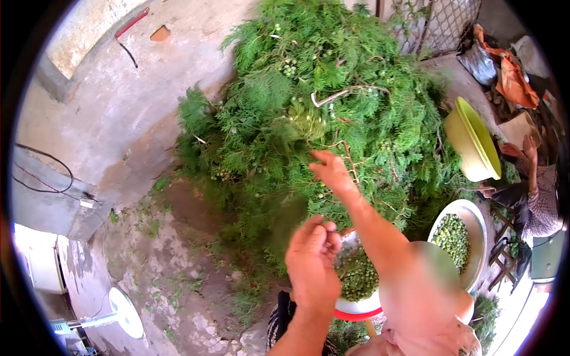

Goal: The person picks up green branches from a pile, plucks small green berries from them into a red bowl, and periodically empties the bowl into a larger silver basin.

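Note:
My left hand [313,264] is raised in front of a bowl, its fingers curled in with the tips together. Whatever they might hold cannot be made out. My right hand [333,173] reaches out over a big heap of green conifer branches [380,127], fingers extended and apart. A blurred green sprig [306,121] shows just beyond its fingertips, not visibly gripped. Between my arms, the white bowl with a red rim [359,315] contains small green cones [358,276], partly hidden by my right forearm. A bare cut branch [338,96] lies on the heap.
At right stand a metal basin [477,231] with more green cones and a tilted yellow-green tub [469,139]. Another person [540,184] sits beyond them, hands by a brown object. A white fan [126,312] stands lower left. Plant scraps litter the concrete floor [172,261].

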Motion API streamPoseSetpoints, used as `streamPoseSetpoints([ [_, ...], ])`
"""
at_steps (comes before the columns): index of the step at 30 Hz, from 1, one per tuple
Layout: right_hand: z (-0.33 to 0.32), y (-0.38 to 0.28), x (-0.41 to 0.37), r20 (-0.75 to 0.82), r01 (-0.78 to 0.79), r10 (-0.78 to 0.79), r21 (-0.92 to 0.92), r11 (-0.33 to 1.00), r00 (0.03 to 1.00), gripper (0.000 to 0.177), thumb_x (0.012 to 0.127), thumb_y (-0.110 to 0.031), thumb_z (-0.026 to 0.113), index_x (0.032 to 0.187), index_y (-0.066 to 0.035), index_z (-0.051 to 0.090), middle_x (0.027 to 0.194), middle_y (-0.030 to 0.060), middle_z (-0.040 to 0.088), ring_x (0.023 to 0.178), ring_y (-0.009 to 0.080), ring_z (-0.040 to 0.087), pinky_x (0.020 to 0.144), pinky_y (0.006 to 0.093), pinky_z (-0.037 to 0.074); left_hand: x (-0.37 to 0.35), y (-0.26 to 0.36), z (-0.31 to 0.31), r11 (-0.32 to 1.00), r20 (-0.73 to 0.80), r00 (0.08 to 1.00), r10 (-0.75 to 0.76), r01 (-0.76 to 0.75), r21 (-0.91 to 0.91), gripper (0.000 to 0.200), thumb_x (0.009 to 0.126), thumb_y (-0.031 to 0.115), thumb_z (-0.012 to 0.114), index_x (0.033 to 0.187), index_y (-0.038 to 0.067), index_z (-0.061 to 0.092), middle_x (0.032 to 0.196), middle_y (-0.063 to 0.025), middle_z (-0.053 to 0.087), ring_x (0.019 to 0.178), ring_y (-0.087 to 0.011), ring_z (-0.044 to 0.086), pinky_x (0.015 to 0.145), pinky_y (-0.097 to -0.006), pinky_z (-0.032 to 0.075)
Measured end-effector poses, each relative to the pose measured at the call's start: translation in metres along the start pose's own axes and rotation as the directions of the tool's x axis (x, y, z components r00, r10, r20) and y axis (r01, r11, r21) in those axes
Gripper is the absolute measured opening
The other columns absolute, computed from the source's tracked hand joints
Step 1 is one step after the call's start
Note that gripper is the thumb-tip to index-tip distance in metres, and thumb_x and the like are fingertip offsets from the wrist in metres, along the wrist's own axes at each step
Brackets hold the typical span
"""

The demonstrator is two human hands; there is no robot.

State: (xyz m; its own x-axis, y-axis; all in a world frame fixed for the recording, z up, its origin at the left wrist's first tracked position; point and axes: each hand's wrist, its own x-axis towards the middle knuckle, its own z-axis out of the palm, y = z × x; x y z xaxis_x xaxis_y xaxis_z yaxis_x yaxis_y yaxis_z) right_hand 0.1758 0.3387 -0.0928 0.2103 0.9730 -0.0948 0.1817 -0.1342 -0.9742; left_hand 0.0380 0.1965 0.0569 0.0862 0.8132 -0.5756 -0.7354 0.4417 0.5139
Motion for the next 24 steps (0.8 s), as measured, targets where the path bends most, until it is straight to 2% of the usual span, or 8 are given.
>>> streamPoseSetpoints([
  [2,-0.008,-0.008,-0.040,-0.005,0.029,-0.029,0.010,1.000,1.000,0.045,0.078,-0.016,0.063,0.119,0.001,0.053,0.118,0.0214,0.054,0.106,0.0292,0.054,0.087,0.0318,0.045,-0.001,0.008,0.006,0.998,-0.038,0.999,0.032,-0.030,0.052,0.016,0.085,0.007,0.057,0.101,0.005,0.056,0.088,-0.0033,0.062,0.078,-0.0127,0.056,0.072,-0.0255,0.045],
  [4,-0.017,-0.013,-0.081,-0.026,0.108,-0.110,-0.080,0.991,0.994,0.044,0.079,-0.009,0.061,0.121,-0.001,0.053,0.122,0.0143,0.051,0.087,0.0203,0.059,0.077,0.0293,0.048,0.005,0.007,0.002,0.993,-0.078,0.996,0.035,-0.026,0.115,0.015,0.086,0.009,0.058,0.101,0.008,0.057,0.093,-0.0014,0.062,0.083,-0.0122,0.057,0.075,-0.0264,0.045],
  [6,-0.030,-0.046,-0.133,-0.050,0.176,-0.186,-0.160,0.971,0.981,0.042,0.078,-0.007,0.061,0.119,-0.003,0.055,0.119,0.0168,0.053,0.097,0.0229,0.057,0.083,0.0303,0.046,0.005,0.001,0.000,0.974,-0.100,0.994,0.037,-0.014,0.225,0.016,0.086,0.012,0.059,0.102,0.012,0.058,0.099,0.0003,0.062,0.091,-0.0116,0.056,0.080,-0.0284,0.043],
  [7,-0.035,-0.045,-0.155,-0.032,0.358,-0.384,-0.295,0.886,0.923,0.028,0.076,-0.006,0.060,0.104,0.000,0.061,0.110,0.0187,0.058,0.104,0.0337,0.055,0.088,0.0355,0.044,0.008,-0.005,-0.005,0.964,-0.076,0.997,0.022,-0.001,0.265,0.017,0.085,0.013,0.060,0.102,0.013,0.058,0.101,-0.0001,0.062,0.092,-0.0125,0.056,0.080,-0.0292,0.042],
  [11,-0.043,-0.067,-0.244,-0.116,0.233,-0.270,-0.259,0.937,0.956,0.038,0.076,-0.006,0.062,0.113,-0.001,0.056,0.114,0.0233,0.055,0.108,0.0377,0.052,0.090,0.0371,0.043,-0.006,-0.018,-0.005,0.917,0.031,0.997,-0.067,0.049,0.397,0.019,0.082,0.017,0.063,0.101,0.014,0.058,0.104,-0.0009,0.061,0.097,-0.0157,0.054,0.080,-0.0318,0.040],
  [16,-0.042,-0.071,-0.334,-0.147,0.192,-0.236,-0.266,0.945,0.960,0.045,0.075,-0.003,0.063,0.119,-0.003,0.054,0.117,0.0257,0.052,0.107,0.0372,0.052,0.089,0.0355,0.044,-0.038,-0.044,-0.025,0.917,0.349,0.934,-0.080,-0.068,0.392,0.011,0.081,0.014,0.065,0.090,0.012,0.058,0.090,-0.0034,0.063,0.077,-0.0154,0.059,0.071,-0.0296,0.046],
  [21,-0.047,-0.068,-0.399,-0.112,0.217,-0.254,-0.267,0.939,0.961,0.040,0.074,-0.002,0.065,0.113,-0.003,0.058,0.115,0.0228,0.055,0.104,0.0364,0.055,0.088,0.0364,0.046,-0.078,-0.077,-0.043,0.898,0.286,0.918,-0.276,0.140,0.416,0.023,0.080,0.007,0.064,0.101,0.006,0.055,0.088,-0.0040,0.061,0.071,-0.0138,0.057,0.058,-0.0264,0.047],
  [24,-0.060,-0.078,-0.426,-0.027,0.210,-0.226,-0.276,0.938,0.974,0.031,0.077,-0.003,0.064,0.108,-0.003,0.060,0.111,0.0180,0.058,0.101,0.0320,0.058,0.084,0.0342,0.047,-0.106,-0.080,-0.063,0.850,0.285,0.939,-0.191,0.013,0.526,0.015,0.080,0.007,0.064,0.093,0.005,0.058,0.079,-0.0032,0.061,0.063,-0.0141,0.057,0.056,-0.0254,0.048],
])
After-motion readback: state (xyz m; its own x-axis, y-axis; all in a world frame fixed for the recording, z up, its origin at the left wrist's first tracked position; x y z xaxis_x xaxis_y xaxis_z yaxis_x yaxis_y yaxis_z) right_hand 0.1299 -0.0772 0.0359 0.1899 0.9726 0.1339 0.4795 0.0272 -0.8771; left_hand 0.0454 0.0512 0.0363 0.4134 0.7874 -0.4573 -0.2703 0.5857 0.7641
